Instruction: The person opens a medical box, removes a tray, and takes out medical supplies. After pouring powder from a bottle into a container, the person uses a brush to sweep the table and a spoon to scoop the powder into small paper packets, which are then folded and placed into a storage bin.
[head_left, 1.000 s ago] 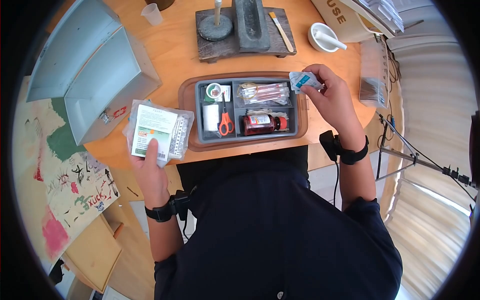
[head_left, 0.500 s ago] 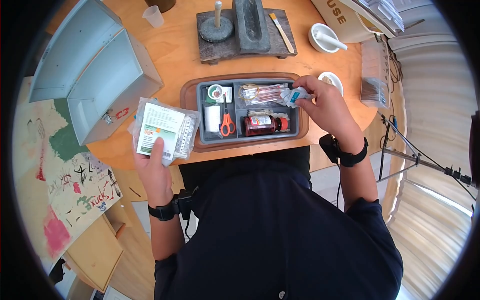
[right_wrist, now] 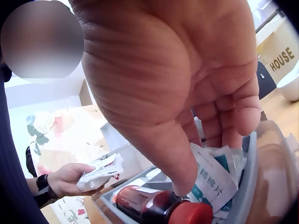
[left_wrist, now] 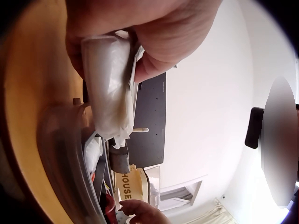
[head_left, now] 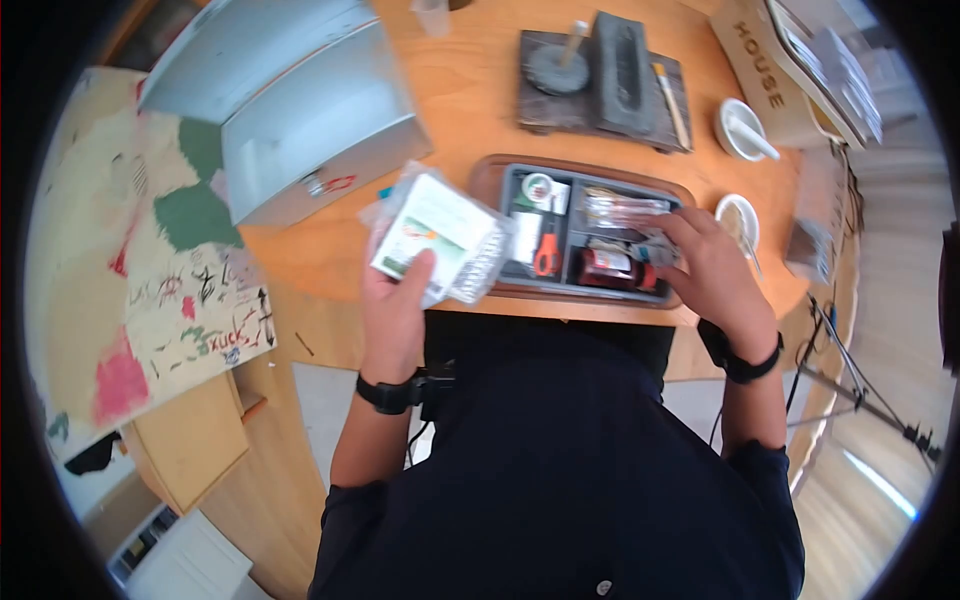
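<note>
My left hand (head_left: 395, 320) grips a clear plastic bag with a white-and-green packet (head_left: 432, 232), thumb on top, left of the grey divided tray (head_left: 508, 215). In the left wrist view the whitish bag (left_wrist: 107, 88) hangs from the fingers. Over the tray's right side, my right hand (head_left: 722, 272) pinches foil sachets; the right wrist view shows the thumb against a white-and-teal sachet (right_wrist: 212, 182) beside the red-capped bottle (right_wrist: 145, 203). Wrapped swabs (head_left: 625, 208), orange-handled scissors (head_left: 547, 255) and a white roll (head_left: 523, 238) lie in other parts of the tray.
An open metal box (head_left: 325, 125) stands at the left. Behind the tray is a dark wooden stand (head_left: 540, 105) with stone pieces and a brush. A white mortar (head_left: 735, 140), a small bowl (head_left: 737, 225) and a HOUSE box (head_left: 765, 75) are at the right.
The head view has shifted, moving the table items rightward in it. My right hand has brought the sachets from the tray's upper right edge down near the bottle. My left hand still holds the bag.
</note>
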`<state>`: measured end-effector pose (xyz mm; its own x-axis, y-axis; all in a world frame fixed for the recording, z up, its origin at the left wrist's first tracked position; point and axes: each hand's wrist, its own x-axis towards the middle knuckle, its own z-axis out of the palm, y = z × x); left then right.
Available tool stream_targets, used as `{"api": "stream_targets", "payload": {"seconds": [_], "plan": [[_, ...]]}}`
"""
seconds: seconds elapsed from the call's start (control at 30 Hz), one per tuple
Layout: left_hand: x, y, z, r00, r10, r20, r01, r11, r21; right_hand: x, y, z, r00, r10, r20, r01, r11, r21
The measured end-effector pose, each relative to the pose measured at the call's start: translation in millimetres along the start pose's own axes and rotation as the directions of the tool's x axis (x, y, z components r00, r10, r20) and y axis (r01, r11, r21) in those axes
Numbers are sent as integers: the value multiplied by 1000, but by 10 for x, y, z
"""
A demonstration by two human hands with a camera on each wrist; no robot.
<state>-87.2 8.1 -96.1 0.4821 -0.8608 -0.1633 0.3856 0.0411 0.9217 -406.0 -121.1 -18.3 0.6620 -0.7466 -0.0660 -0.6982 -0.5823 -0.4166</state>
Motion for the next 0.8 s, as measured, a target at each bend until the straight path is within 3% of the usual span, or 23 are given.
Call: {"api": "stream_targets", "payload": {"seconds": [0.07, 0.13, 0.17, 0.23, 0.3, 0.37, 0.43, 0.47, 0.5, 0.53, 0.57, 0.63, 0.73, 0.77, 0.8], "plan": [[-9, 35, 67, 996, -55, 70, 57, 998, -30, 94, -96, -91, 998, -48, -44, 45, 998, -52], [-36, 93, 148, 994, -47, 99, 47, 999, 10, 167, -188, -134, 986, -101, -134, 117, 986, 121], [-50, 117, 217, 989, -51, 137, 45, 998, 49, 221, -273, -108, 986, -94, -140, 111, 987, 114], [-59, 129, 348, 984, -57, 168, 55, 998, 17, 405, -541, 33, 996, 63, -59, -22, 846, 533], [-57, 123, 424, 961, -50, 273, 47, 999, 18, 506, -705, 254, 991, 128, -34, -75, 757, 649], [-75, 103, 486, 955, -11, 297, -3, 999, 45, 578, -702, 293, 997, 78, 18, -69, 732, 678], [-80, 86, 449, 952, 25, 306, -52, 995, 80, 604, -671, 326, 950, 174, 260, -311, 614, 725], [-74, 62, 417, 946, 70, 316, -94, 994, 62, 572, -647, 378, 965, 190, 178, -254, 532, 808], [-69, 47, 398, 939, 111, 326, -133, 990, 43, 541, -635, 365, 966, 184, 184, -255, 532, 807], [-49, 65, 357, 946, -17, 323, 19, 1000, -3, 510, -630, 324, 967, 213, 138, -215, 399, 891], [-58, 86, 379, 947, -17, 320, 20, 1000, -5, 481, -598, 290, 963, 250, 96, -162, 260, 952], [-77, 137, 450, 958, -30, 284, 31, 1000, 2, 400, -463, 245, 965, 250, 78, -145, 261, 954], [-67, 114, 515, 958, 65, 278, -85, 994, 61, 269, -299, 224, 928, 362, 93, -117, 44, 992], [-64, 104, 542, 957, 63, 283, -84, 995, 62, 232, -266, 251, 926, 367, 91, -114, 42, 993], [-56, 94, 574, 959, 86, 268, -99, 995, 32, 200, -239, 272, 934, 346, 92, -82, -42, 996]]}}
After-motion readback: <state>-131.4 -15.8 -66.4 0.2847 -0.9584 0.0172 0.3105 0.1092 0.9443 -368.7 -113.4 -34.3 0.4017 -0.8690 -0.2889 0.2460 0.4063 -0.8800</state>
